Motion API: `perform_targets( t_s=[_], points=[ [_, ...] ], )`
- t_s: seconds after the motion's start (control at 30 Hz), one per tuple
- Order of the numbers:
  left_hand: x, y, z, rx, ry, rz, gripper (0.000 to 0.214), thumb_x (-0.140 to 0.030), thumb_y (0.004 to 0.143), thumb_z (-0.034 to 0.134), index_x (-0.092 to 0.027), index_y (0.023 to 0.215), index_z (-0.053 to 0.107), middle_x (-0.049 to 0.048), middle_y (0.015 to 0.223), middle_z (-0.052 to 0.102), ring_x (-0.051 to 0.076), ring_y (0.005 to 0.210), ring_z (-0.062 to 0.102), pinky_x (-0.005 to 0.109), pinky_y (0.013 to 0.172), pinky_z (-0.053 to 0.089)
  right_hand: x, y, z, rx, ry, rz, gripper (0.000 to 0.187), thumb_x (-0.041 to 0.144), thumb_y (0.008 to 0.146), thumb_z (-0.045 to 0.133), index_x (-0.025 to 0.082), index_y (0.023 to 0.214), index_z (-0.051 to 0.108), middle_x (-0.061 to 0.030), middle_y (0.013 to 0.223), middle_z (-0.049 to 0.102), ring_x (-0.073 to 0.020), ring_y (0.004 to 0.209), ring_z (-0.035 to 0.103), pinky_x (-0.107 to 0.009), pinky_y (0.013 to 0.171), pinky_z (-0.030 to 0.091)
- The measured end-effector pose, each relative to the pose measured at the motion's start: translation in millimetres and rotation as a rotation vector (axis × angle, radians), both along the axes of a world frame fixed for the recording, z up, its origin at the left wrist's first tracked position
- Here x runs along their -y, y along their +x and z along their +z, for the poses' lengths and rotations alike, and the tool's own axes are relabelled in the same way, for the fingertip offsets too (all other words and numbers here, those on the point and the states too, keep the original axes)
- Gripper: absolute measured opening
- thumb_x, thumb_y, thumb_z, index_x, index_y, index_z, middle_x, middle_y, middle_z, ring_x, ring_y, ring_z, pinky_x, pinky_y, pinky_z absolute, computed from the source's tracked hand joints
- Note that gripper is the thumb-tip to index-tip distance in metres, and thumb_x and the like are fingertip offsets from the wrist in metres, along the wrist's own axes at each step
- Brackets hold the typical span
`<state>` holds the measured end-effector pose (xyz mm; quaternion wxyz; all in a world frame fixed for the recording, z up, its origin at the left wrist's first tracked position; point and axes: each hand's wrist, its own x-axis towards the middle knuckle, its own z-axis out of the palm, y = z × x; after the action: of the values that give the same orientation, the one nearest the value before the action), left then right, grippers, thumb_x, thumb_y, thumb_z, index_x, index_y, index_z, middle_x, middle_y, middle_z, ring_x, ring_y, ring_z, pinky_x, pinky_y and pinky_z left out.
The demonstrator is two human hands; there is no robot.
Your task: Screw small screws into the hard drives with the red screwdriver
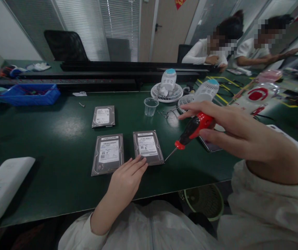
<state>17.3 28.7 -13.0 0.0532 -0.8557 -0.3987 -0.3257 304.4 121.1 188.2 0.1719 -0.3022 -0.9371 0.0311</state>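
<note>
My right hand [224, 128] is closed on the red and black handle of a screwdriver [190, 133]. Its thin shaft slants down to the left, and the tip meets the near right corner of a hard drive [147, 146]. Flat on the near left corner of that drive lies my left hand [128, 175], fingers stretched out. A second hard drive [108, 152] rests just to the left, and a third, smaller-looking hard drive [103, 116] sits farther back. Whether a screw is under the tip is too small to tell.
Beyond the drives stand a clear plastic cup [151, 107], small scattered screws [163, 113] and white fans [167, 86]. A blue basket [31, 94] is at the back left, a white power bank [5, 187] at the near left. Two people sit across the table at the right.
</note>
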Motion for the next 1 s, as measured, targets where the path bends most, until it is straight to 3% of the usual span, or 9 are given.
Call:
perform_targets(
  t_s=[0.1, 0.23, 0.37, 0.53, 0.6, 0.7, 0.8, 0.9, 1.0],
  points=[
    [0, 0, -0.5, 0.007, -0.002, 0.003, 0.033, -0.006, 0.106, 0.05, -0.012, 0.123, 0.077, 0.0134, 0.13, 0.082, 0.03, 0.124, 0.078, 0.047, 0.102, 0.069, 1, -4, -4.2, -0.054, -0.017, 0.032, 0.044, 0.03, 0.099, 0.058, 0.025, 0.142, 0.058, -0.0089, 0.126, 0.076, -0.0255, 0.098, 0.076, -0.037, 0.081, 0.057],
    [0, 0, -2.4, 0.019, -0.009, -0.004, 0.033, -0.006, 0.105, 0.052, -0.012, 0.125, 0.077, 0.0134, 0.132, 0.081, 0.03, 0.125, 0.077, 0.048, 0.103, 0.069, 0, -12, -13.8, -0.139, 0.093, -0.001, 0.035, 0.039, 0.097, 0.07, 0.019, 0.124, 0.062, -0.0046, 0.094, 0.076, -0.0189, 0.068, 0.068, -0.031, 0.059, 0.047],
    [0, 0, -2.2, 0.027, -0.002, -0.005, 0.033, -0.006, 0.105, 0.051, -0.011, 0.124, 0.077, 0.0132, 0.131, 0.082, 0.03, 0.125, 0.078, 0.048, 0.102, 0.069, 1, -16, -15.6, -0.068, 0.159, -0.08, 0.032, 0.053, 0.099, 0.07, 0.022, 0.106, 0.063, -0.0007, 0.075, 0.07, -0.0171, 0.058, 0.06, -0.03, 0.056, 0.039],
    [0, 1, 0.2, 0.012, 0.007, -0.001, 0.033, -0.007, 0.107, 0.048, -0.011, 0.122, 0.077, 0.0132, 0.13, 0.082, 0.03, 0.124, 0.078, 0.046, 0.101, 0.069, 0, -11, -10.0, -0.073, 0.063, 0.08, 0.036, 0.037, 0.101, 0.058, 0.015, 0.13, 0.058, -0.0171, 0.118, 0.074, -0.0273, 0.094, 0.073, -0.038, 0.077, 0.054],
    [0, 1, 0.8, 0.013, 0.011, 0.0, 0.032, -0.007, 0.107, 0.048, -0.011, 0.122, 0.077, 0.0127, 0.13, 0.082, 0.03, 0.123, 0.079, 0.046, 0.101, 0.069, -2, -10, -9.8, -0.101, -0.008, 0.157, 0.039, 0.028, 0.098, 0.057, 0.017, 0.136, 0.055, -0.0157, 0.123, 0.072, -0.0255, 0.094, 0.073, -0.038, 0.077, 0.056],
    [0, 1, 1.0, 0.017, 0.012, 0.007, 0.032, -0.007, 0.108, 0.049, -0.012, 0.122, 0.077, 0.0118, 0.129, 0.082, 0.029, 0.123, 0.079, 0.045, 0.101, 0.069, -2, -10, -12.5, -0.142, -0.013, 0.147, 0.033, 0.028, 0.098, 0.062, 0.02, 0.13, 0.057, -0.0062, 0.1, 0.074, -0.0201, 0.075, 0.069, -0.032, 0.065, 0.05],
    [1, 1, 1.1, 0.014, 0.006, 0.009, 0.032, -0.008, 0.108, 0.049, -0.013, 0.121, 0.077, 0.0117, 0.13, 0.082, 0.029, 0.123, 0.079, 0.045, 0.101, 0.069, 0, -14, -15.0, -0.111, 0.082, -0.007, 0.032, 0.043, 0.099, 0.069, 0.019, 0.12, 0.062, -0.0009, 0.075, 0.069, -0.0175, 0.06, 0.06, -0.031, 0.057, 0.041],
    [0, 0, 0.9, 0.008, 0.002, 0.002, 0.032, -0.007, 0.107, 0.049, -0.012, 0.122, 0.077, 0.0124, 0.13, 0.082, 0.03, 0.124, 0.078, 0.046, 0.102, 0.069, 4, -18, -13.4, -0.052, 0.115, -0.121, 0.037, 0.057, 0.1, 0.065, 0.021, 0.112, 0.064, -0.0007, 0.067, 0.065, -0.0188, 0.056, 0.056, -0.033, 0.056, 0.036],
    [0, 0, 0.6, 0.011, 0.005, 0.004, 0.032, -0.007, 0.106, 0.05, -0.012, 0.123, 0.077, 0.0127, 0.13, 0.082, 0.029, 0.124, 0.078, 0.045, 0.102, 0.069, 6, -18, -8.7, -0.028, 0.09, -0.071, 0.033, 0.05, 0.102, 0.058, 0.022, 0.118, 0.063, -0.0023, 0.071, 0.066, -0.0219, 0.06, 0.06, -0.034, 0.058, 0.039]
  ],
)
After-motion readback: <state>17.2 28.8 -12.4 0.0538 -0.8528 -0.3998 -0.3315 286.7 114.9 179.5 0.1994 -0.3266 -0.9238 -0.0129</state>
